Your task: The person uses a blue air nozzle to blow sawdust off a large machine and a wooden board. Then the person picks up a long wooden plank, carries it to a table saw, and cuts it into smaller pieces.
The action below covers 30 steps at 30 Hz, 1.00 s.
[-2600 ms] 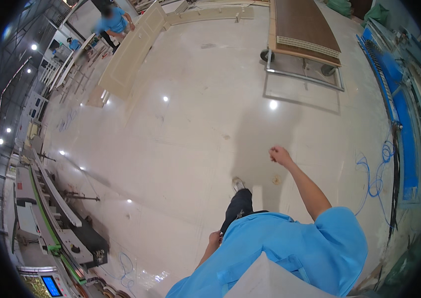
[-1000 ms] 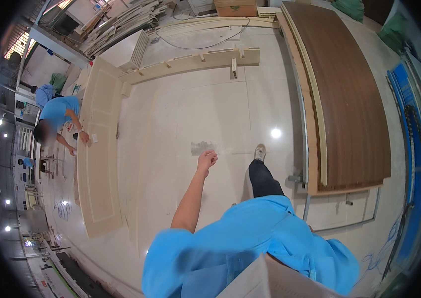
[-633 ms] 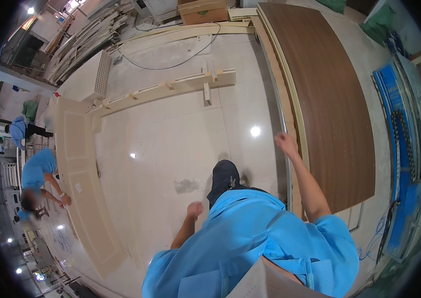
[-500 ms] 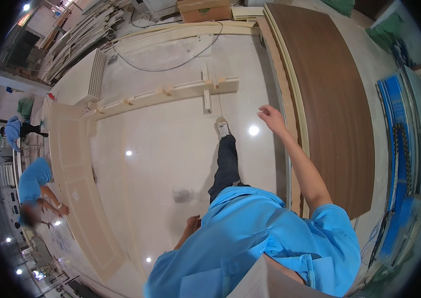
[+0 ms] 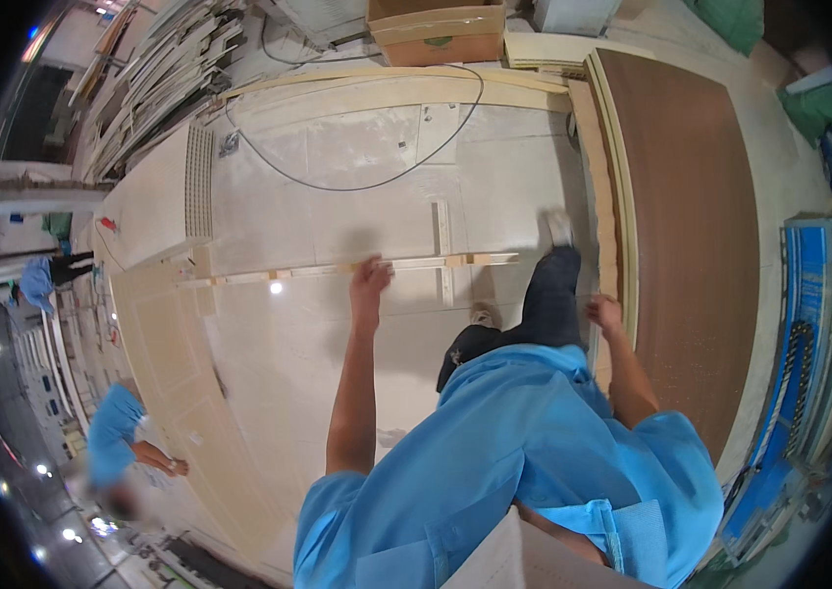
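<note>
My left hand (image 5: pixel 370 279) is stretched forward with its fingers loosely apart and nothing held. In the picture it overlaps a long pale rail (image 5: pixel 416 263) that stands low across the floor, with a short crosspiece (image 5: pixel 443 236); the hand appears to be above it, not gripping it. My right hand (image 5: pixel 604 312) hangs by my right leg, empty, its fingers loosely bent. Nearest to it is a stack of panels with a brown top (image 5: pixel 686 206), whose pale left edge runs beside the hand. I see no contact between them.
A cardboard box (image 5: pixel 441 34) stands at the far side, near a cable (image 5: pixel 338 188) looped on the floor. Cream panels (image 5: pixel 176 353) lie on the left, where a co-worker in blue (image 5: pixel 114 437) leans over. Blue-wrapped pieces (image 5: pixel 794 334) stand at the right.
I have stepped forward, closer to the rail. My left hand has swung up and forward from my side, while my right hand has come back toward my leg.
</note>
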Available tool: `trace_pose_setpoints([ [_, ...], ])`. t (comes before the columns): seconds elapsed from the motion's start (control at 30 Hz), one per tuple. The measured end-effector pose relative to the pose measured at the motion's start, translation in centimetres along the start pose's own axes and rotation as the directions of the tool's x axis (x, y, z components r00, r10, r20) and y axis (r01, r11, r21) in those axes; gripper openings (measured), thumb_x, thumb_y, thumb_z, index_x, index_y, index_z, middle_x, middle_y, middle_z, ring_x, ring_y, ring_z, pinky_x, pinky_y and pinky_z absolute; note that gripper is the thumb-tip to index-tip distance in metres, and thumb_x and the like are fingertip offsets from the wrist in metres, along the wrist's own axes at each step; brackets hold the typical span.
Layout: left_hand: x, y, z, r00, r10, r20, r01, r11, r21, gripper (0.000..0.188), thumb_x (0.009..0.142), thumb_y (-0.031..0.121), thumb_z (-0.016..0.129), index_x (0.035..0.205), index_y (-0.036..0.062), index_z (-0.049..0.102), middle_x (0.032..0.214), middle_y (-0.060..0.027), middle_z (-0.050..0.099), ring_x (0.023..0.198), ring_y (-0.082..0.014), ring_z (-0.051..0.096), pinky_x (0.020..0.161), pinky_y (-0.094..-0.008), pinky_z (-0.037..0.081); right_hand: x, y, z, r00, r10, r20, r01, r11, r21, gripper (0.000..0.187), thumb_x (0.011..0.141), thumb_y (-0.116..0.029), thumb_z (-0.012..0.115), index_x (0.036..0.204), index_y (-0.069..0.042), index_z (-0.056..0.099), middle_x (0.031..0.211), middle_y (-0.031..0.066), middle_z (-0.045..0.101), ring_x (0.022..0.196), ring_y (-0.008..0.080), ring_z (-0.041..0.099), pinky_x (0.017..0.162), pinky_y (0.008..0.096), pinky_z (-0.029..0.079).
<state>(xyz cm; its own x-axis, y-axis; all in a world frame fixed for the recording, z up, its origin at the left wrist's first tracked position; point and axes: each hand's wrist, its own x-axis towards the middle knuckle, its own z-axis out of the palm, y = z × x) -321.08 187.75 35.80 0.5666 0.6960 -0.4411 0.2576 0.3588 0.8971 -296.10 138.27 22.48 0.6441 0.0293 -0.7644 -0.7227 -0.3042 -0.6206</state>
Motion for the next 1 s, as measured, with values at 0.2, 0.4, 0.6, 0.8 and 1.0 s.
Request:
trace_pose_setpoints([
  [0.2,18.7,11.8,4.8,0.990,0.119,-0.072,-0.122,0.992,-0.030,0.036,0.096,0.013,0.059,0.130,0.0015,0.054,0.114,-0.0117,0.066,0.099,-0.0182,0.065,0.089,-0.0292,0.052,13.2,0.4,-3.1,0.912,0.402,-0.079,-0.406,0.913,-0.041,0.023,0.089,-0.018,0.062,0.100,0.002,0.062,0.074,0.0198,0.063,0.058,0.0269,0.063,0.049,0.0413,0.053],
  [0.4,22.4,12.8,3.6,0.837,-0.322,-0.443,0.324,0.943,-0.072,0.033,0.096,0.015,0.062,0.126,0.0035,0.055,0.108,-0.0105,0.068,0.092,-0.0161,0.066,0.079,-0.0274,0.052,29.0,-23.0,11.2,0.973,-0.072,0.221,0.156,0.907,-0.391,0.020,0.094,-0.024,0.061,0.087,-0.006,0.065,0.077,0.0084,0.064,0.073,0.0188,0.064,0.068,0.0340,0.053],
  [0.6,17.8,10.4,3.8,0.671,-0.517,-0.531,0.555,0.826,-0.102,0.037,0.094,0.018,0.066,0.126,0.0029,0.054,0.106,-0.0120,0.069,0.087,-0.0197,0.069,0.068,-0.0270,0.053,27.8,-50.6,26.4,0.819,-0.324,0.474,0.213,0.938,0.274,0.031,0.097,-0.031,0.064,0.112,-0.004,0.064,0.094,0.0076,0.069,0.085,0.0156,0.067,0.081,0.0302,0.053],
  [0.8,19.4,8.4,6.7,0.707,-0.600,-0.374,0.603,0.788,-0.123,0.033,0.094,0.020,0.064,0.122,0.0028,0.058,0.101,-0.0096,0.070,0.080,-0.0154,0.067,0.066,-0.0277,0.052,28.2,-51.1,31.0,0.909,-0.100,0.405,0.115,0.993,-0.012,0.026,0.096,-0.028,0.063,0.101,-0.002,0.065,0.086,0.0082,0.069,0.076,0.0145,0.065,0.073,0.0300,0.053],
  [1.0,32.9,10.3,5.2,0.708,-0.623,-0.331,0.607,0.777,-0.164,0.034,0.094,0.022,0.063,0.124,0.0053,0.056,0.096,-0.0060,0.070,0.089,-0.0150,0.068,0.079,-0.0305,0.054,34.1,-41.8,33.5,0.920,0.230,0.318,-0.085,0.908,-0.409,0.026,0.092,-0.024,0.059,0.091,0.002,0.063,0.074,0.0119,0.068,0.057,0.0179,0.065,0.054,0.0299,0.055],
])
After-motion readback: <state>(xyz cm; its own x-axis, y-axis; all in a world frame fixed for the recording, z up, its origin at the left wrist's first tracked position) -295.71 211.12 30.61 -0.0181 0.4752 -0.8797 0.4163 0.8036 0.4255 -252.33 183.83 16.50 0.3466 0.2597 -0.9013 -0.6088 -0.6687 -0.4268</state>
